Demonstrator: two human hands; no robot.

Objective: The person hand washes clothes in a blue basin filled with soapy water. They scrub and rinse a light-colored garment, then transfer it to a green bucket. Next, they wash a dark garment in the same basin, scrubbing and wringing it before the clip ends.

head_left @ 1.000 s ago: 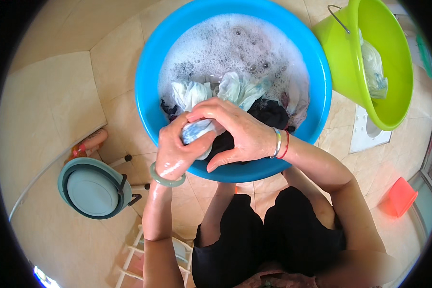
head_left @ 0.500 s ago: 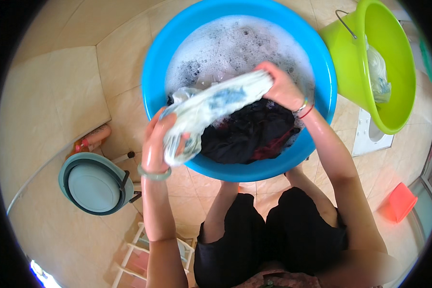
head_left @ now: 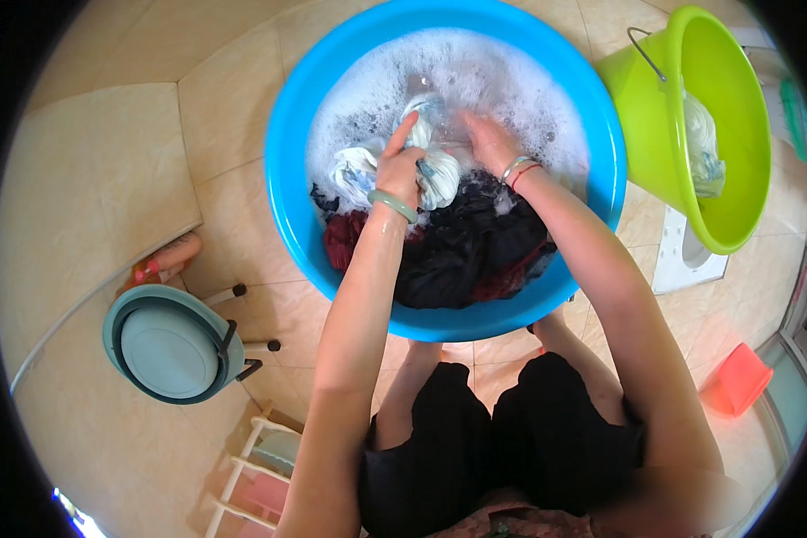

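A wide blue basin (head_left: 282, 193) holds sudsy water and soaking laundry. My left hand (head_left: 400, 172) is closed round a bunched white garment with blue patches (head_left: 439, 179), partly sunk in the foam (head_left: 511, 81). Just to its right, my right hand (head_left: 493, 146) dips into the suds beside the garment. Its fingers look stretched out, though the tips are blurred and wet. Dark wet clothes (head_left: 462, 255) lie in the near half of the basin, with a dark red cloth (head_left: 342, 240) at the left.
A lime-green bucket (head_left: 637, 134) stands at the right, tilted in view, with a white and blue cloth (head_left: 704, 148) inside. On the left are a grey-green folding basin (head_left: 169, 354) and an orange bottle (head_left: 179, 253). A coral container (head_left: 737, 381) and a white rack (head_left: 251, 475) sit nearer me.
The stretched white garment has been lowered from above the basin into the foam and is now bunched. My left hand moved right and forward; my right hand has come off the garment's end.
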